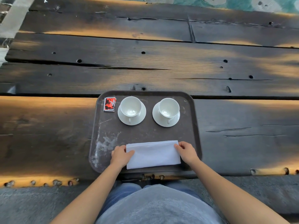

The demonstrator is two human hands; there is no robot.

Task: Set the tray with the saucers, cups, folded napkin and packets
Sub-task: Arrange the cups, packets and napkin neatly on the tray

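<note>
A dark brown tray (189,126) lies on the wooden table in front of me. Two white cups stand on white saucers at its far side: the left cup (130,106) on its saucer (124,118), the right cup (168,107) on its saucer (157,119). A small stack of red packets (110,104) sits in the far left corner. A folded white napkin (153,154) lies flat at the near edge. My left hand (120,156) pinches its left end, and my right hand (186,151) pinches its right end.
The table (145,62) is made of dark, worn wooden planks with cracks and holes, stretching far beyond the tray. Its near edge (40,181) carries metal studs. A teal patterned floor (242,4) shows past the far edge.
</note>
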